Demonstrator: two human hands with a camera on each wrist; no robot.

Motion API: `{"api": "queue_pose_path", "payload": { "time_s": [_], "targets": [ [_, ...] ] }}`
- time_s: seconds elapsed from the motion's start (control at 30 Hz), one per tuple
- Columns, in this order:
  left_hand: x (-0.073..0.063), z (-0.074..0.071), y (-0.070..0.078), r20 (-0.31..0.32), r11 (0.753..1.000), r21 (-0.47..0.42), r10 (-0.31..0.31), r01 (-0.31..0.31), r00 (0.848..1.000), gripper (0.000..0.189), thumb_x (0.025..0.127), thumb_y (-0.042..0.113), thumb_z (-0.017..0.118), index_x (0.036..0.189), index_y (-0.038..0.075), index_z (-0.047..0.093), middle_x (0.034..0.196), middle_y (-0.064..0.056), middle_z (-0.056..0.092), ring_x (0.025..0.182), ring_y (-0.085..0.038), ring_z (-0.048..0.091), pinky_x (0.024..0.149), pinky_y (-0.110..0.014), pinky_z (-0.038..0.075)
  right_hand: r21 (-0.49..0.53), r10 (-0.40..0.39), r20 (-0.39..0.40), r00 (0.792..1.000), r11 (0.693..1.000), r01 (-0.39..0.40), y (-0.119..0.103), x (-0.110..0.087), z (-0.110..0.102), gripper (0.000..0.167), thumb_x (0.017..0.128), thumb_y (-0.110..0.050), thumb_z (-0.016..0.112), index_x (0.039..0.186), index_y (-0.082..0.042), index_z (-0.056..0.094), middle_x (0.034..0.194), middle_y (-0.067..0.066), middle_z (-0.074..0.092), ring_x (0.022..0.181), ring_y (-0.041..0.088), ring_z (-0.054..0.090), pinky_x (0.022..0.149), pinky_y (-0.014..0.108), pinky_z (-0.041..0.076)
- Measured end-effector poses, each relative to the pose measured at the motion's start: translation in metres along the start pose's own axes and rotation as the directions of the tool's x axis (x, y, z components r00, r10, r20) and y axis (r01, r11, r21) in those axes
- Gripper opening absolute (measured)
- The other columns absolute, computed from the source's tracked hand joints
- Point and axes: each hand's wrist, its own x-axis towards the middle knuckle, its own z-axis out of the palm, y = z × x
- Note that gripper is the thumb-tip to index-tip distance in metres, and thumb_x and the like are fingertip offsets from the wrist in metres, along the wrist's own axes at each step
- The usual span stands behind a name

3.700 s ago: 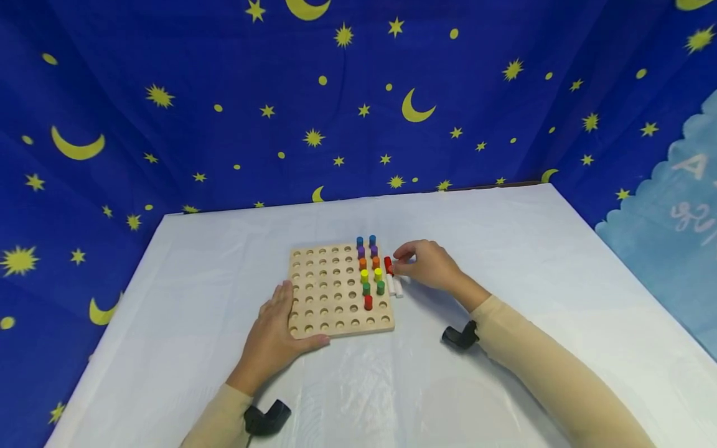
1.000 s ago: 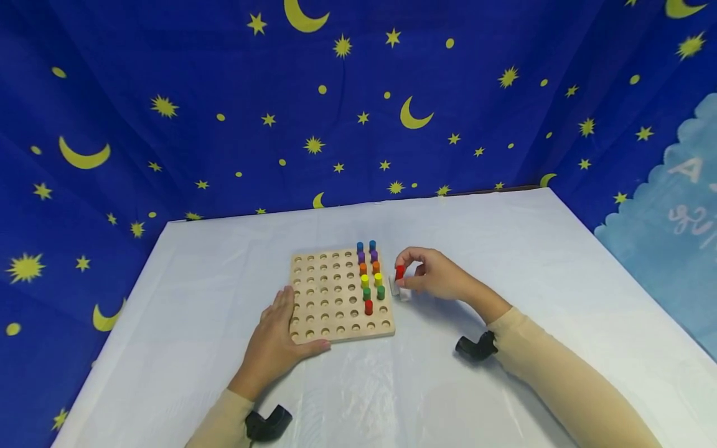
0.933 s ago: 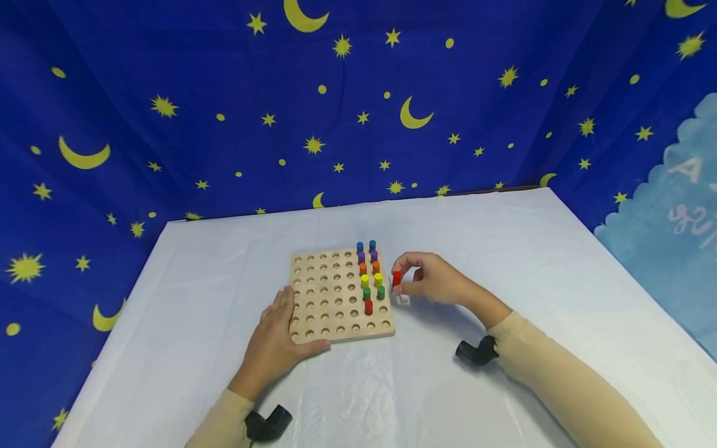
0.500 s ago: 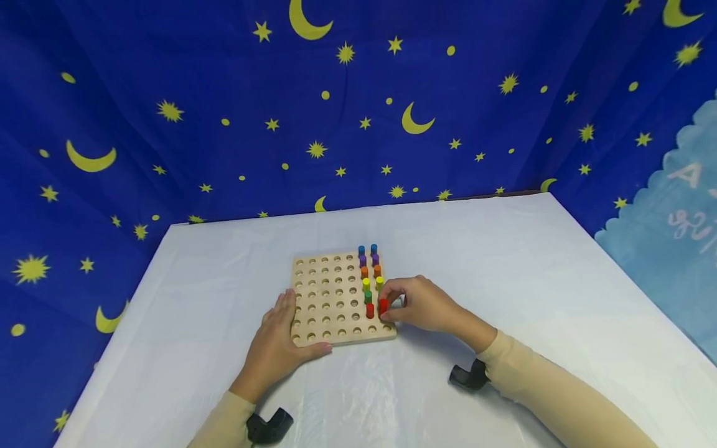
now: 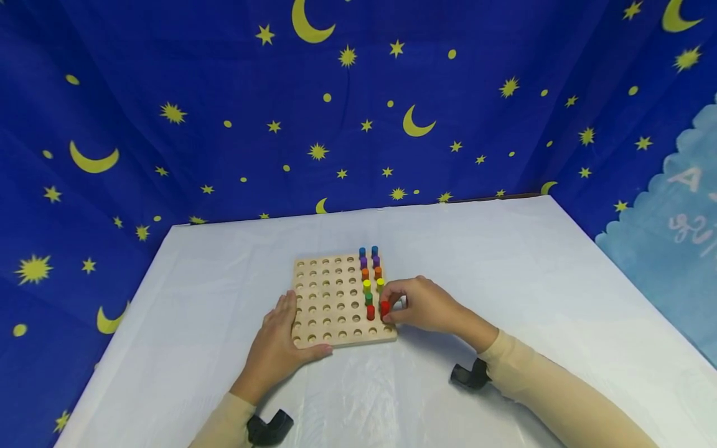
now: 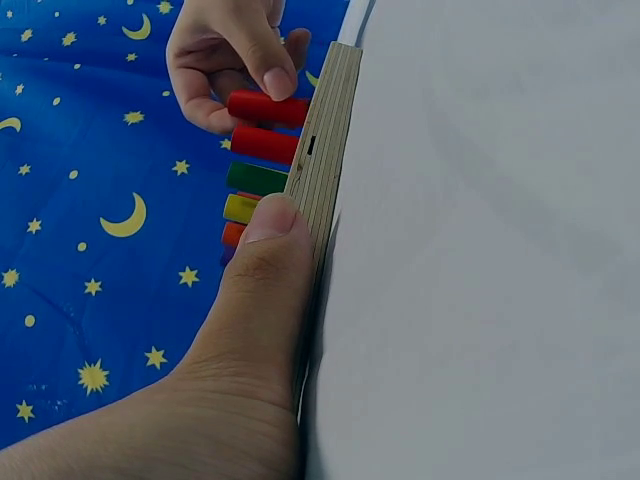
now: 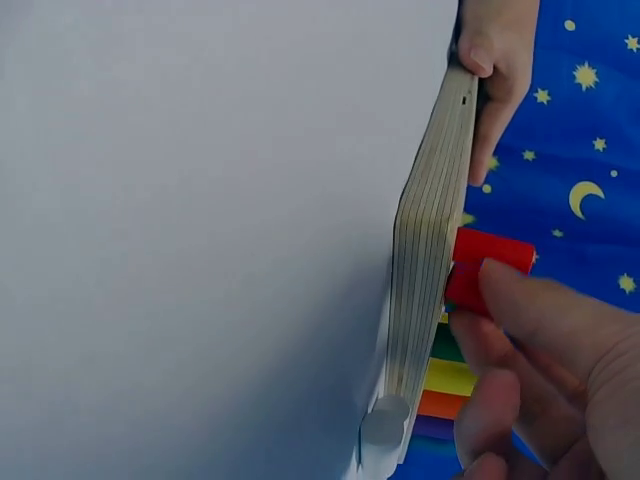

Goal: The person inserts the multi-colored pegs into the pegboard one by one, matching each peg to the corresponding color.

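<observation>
In the head view, a wooden pegboard [image 5: 325, 342] lies flat on the table. Its two right columns hold pegs: blue, purple, orange, yellow and green, with a red peg [image 5: 371, 313] in front in the inner column. My right hand [image 5: 428, 306] pinches another red peg [image 5: 384, 310] between thumb and fingertips, upright at the outer column's hole beside it. The right wrist view shows this held peg [image 7: 466, 288] with its lower end at the board's face. Along the board's left and front edges rests my left hand [image 5: 273, 341], thumb [image 6: 270, 240] against the front side.
A white peg [image 7: 384, 425] lies against the board's right side, mostly hidden behind my right hand in the head view. Black wrist mounts [image 5: 270, 428] hang below both wrists. Beyond the white table [image 5: 476, 242] hangs a blue curtain [image 5: 252, 81] with stars and moons.
My right hand picked up the red peg from beside the board, raised it upright and brought it left and nearer to the board's outer column. The left hand has stayed at the board.
</observation>
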Motion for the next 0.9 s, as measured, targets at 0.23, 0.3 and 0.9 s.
{"api": "queue_pose_path", "payload": {
  "time_s": [0.23,0.3,0.9],
  "targets": [
    [-0.001,0.001,0.001,0.009,1.000,0.002,-0.005,0.005,1.000,0.140,0.062,0.080,0.073,0.156,-0.005,0.014,0.163,-0.024,0.018,0.152,-0.040,0.019,0.123,-0.057,0.021,-0.065,-0.047,-0.019,0.999,0.997,0.046,0.002,0.000,0.002,0.016,0.081,-0.020,0.083,0.092,-0.023,0.072,0.087,-0.015,0.072,0.078,0.005,0.063,0.070,0.026,0.049],
    [-0.001,0.001,0.001,0.010,1.000,0.001,-0.008,0.008,1.000,0.140,0.062,0.080,0.073,0.156,-0.005,0.014,0.163,-0.023,0.018,0.152,-0.040,0.019,0.123,-0.057,0.021,-0.098,-0.067,-0.028,0.997,0.993,0.064,0.002,-0.001,0.003,0.016,0.080,-0.020,0.083,0.091,-0.024,0.072,0.085,-0.017,0.072,0.075,0.005,0.061,0.070,0.026,0.047],
    [0.001,-0.002,0.000,0.000,1.000,-0.012,-0.015,0.015,1.000,0.141,0.060,0.080,0.075,0.158,-0.002,0.013,0.164,-0.021,0.017,0.152,-0.040,0.018,0.123,-0.056,0.021,-0.083,0.066,-0.150,0.986,0.993,-0.079,0.027,-0.006,-0.020,0.026,0.084,-0.038,0.079,0.102,-0.019,0.075,0.092,-0.009,0.073,0.064,0.011,0.056,0.056,0.026,0.048]
  ]
}}
